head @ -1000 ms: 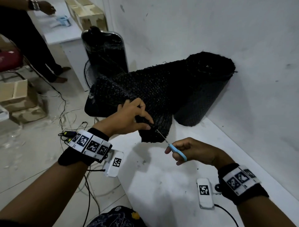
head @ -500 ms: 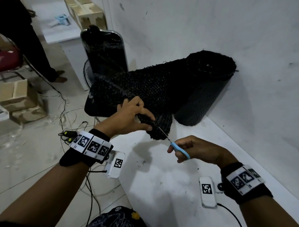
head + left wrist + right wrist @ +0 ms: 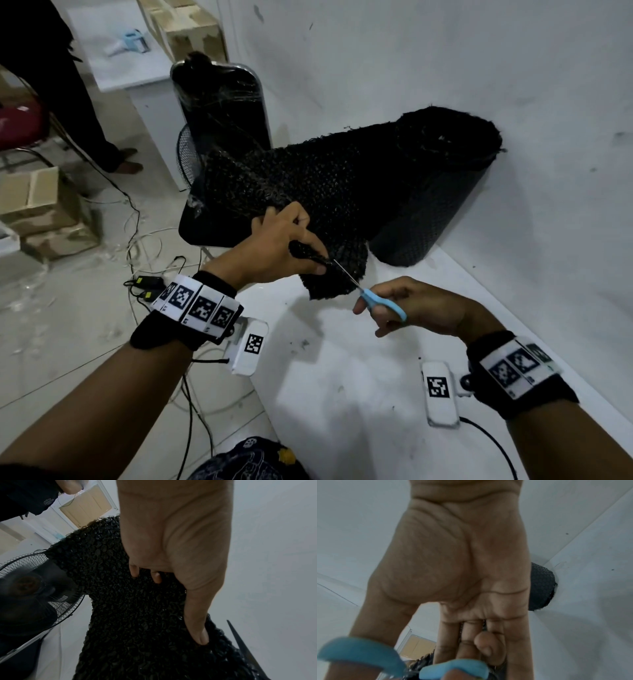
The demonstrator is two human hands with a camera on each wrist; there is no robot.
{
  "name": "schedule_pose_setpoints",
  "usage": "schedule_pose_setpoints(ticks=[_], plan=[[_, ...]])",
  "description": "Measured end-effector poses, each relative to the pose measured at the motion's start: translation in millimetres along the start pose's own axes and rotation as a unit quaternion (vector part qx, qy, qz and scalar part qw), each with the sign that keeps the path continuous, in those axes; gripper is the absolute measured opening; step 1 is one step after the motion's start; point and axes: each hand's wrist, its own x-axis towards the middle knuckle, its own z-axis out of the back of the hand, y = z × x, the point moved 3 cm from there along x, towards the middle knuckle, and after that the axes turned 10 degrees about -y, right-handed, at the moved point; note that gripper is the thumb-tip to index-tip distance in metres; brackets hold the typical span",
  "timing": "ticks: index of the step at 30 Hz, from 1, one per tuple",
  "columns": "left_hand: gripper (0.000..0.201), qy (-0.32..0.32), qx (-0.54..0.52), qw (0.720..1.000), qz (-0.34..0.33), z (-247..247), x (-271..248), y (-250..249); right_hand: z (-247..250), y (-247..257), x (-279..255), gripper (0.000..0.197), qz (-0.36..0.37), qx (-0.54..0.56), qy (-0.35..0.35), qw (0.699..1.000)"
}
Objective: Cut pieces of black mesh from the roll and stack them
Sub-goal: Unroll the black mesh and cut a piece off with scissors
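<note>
Scissors (image 3: 378, 301) with blue handles are sitting in the right hand (image 3: 416, 305), its grip holding them, blades biting into the near edge of the black mesh (image 3: 308, 192). Left hand (image 3: 277, 246) is pinching that edge. Mesh roll (image 3: 431, 205) is leaning against the far wall on the white counter (image 3: 342, 394).

- The head view looks forward and down from above onto both forearms, the left hand (image 3: 277, 246), the right hand (image 3: 411, 305), the white table (image 3: 342, 394) and the wall behind.
- The left wrist view sits very close under the palm, facing along the left hand's fingers (image 3: 199, 635) onto the black mesh (image 3: 130, 615), with a fan (image 3: 34, 585) at its left edge.
- The right wrist view is equally close, facing along the palm to the blue scissors (image 3: 368, 655).
- All three views share the mesh and the scissors.
</note>
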Motion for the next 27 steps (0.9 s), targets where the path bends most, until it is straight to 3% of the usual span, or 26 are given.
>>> schedule_pose_setpoints(ticks=[4,12,21,24,27], plan=[[0.021,-0.002,0.001,1.000,0.000,3,3,-1,3,0,-2,0.035,0.000,-0.018,0.004,1.000],[0.021,0.003,0.002,1.000,-0.003,7,5,2,5,2,-5,0.049,-0.005,0.003,0.021,1.000],[0.021,0.009,0.003,1.000,-0.013,7,7,3,9,4,-4,0.029,-0.001,-0.033,0.021,0.999],[0.021,0.009,0.003,1.000,-0.013,8,9,3,9,7,-1,0.038,-0.006,-0.028,0.023,0.999],[0.021,0.008,0.003,1.000,-0.017,8,11,2,10,10,2,0.029,0.003,-0.037,0.022,0.999]])
